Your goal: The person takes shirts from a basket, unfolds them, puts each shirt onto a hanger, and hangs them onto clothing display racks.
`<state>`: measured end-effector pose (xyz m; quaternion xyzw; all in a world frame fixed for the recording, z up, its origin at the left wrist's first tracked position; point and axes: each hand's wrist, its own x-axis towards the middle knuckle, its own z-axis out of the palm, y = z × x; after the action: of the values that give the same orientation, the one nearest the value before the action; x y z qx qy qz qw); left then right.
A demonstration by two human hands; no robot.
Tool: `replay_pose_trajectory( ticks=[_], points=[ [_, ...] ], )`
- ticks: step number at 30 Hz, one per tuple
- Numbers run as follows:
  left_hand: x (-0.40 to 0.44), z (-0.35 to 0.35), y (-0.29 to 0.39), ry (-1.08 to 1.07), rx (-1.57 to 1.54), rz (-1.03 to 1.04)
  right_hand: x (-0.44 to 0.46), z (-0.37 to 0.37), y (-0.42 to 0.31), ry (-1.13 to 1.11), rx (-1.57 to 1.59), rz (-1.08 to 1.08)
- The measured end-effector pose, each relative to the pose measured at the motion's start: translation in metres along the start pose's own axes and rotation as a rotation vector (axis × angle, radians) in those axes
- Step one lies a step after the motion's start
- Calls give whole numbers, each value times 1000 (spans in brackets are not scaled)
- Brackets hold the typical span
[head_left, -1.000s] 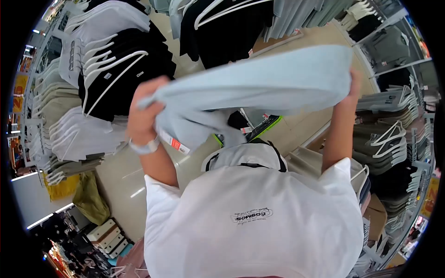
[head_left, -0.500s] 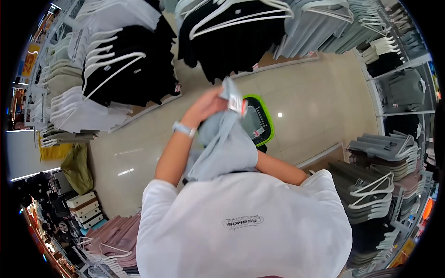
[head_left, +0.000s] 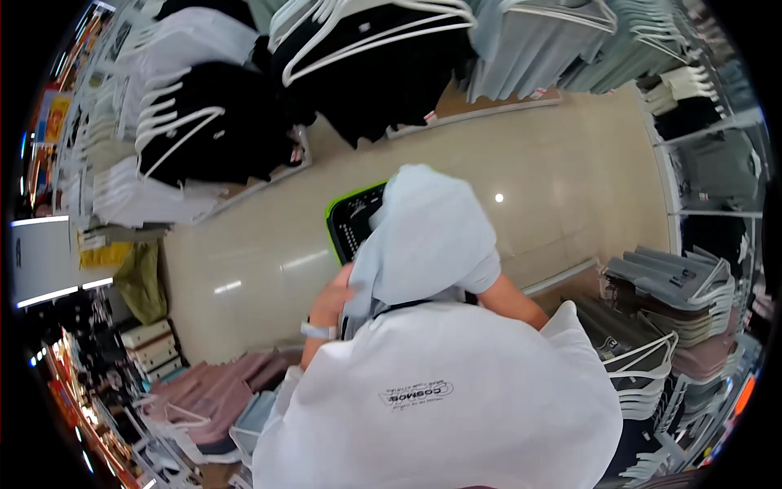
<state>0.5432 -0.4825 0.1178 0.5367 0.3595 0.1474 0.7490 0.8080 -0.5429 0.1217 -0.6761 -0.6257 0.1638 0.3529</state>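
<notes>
Pale-blue garment point(head_left: 436, 232) at twelve o'clock, off any hanger, not set down; I judge its handling partway through. Left hand point(head_left: 330, 300) at its eight-o'clock edge, right hand hidden by it, both grips indeterminable; basket point(head_left: 349, 232) at eleven.

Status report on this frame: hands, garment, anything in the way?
Left hand at edge of pale blue garment, grip unclear. Right hand hidden by garment. Green-rimmed basket partly blocked from view.
</notes>
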Motion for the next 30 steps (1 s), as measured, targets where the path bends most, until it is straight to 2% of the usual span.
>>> replay_pose_trajectory(
  ticks=[1,3,4,6,7,9,10,11,12,13,17,21,23,26,28,30],
  points=[
    [16,2,4,-54,-332,-104,-2,-4,2,31,-29,21],
    [35,18,38,-137,-393,-265,-6,-11,3,78,-95,63],
    [44,19,37,-136,-395,-270,-8,-16,3,95,-122,86],
    [55,18,35,-213,-143,-187,-12,-26,4,117,-176,129],
    [59,18,37,-228,-135,-194,-15,-33,4,117,-197,154],
    [69,20,45,-26,-503,-123,-20,-47,7,107,-232,216],
    [71,20,52,47,-550,-90,-22,-53,7,96,-253,234],
    [73,21,63,26,-592,-74,-25,-56,12,92,-269,245],
    [75,23,73,15,-634,-57,-27,-57,18,139,-363,161],
    [77,25,81,58,-599,-55,-30,-55,24,187,-449,69],
    [87,33,113,66,-521,62,-43,-58,50,101,-372,72],
    [105,65,145,80,-508,29,-63,-36,107,-33,-222,69],
    [122,91,152,50,-358,114,-74,-17,140,-108,-120,67],
    [149,142,164,54,-310,82,-84,-20,189,-198,-7,38],
    [173,175,158,51,-337,92,-80,-47,215,-1002,-2,352],
    [204,216,154,202,-102,146,-57,-98,214,-876,-92,304]
  ],
)
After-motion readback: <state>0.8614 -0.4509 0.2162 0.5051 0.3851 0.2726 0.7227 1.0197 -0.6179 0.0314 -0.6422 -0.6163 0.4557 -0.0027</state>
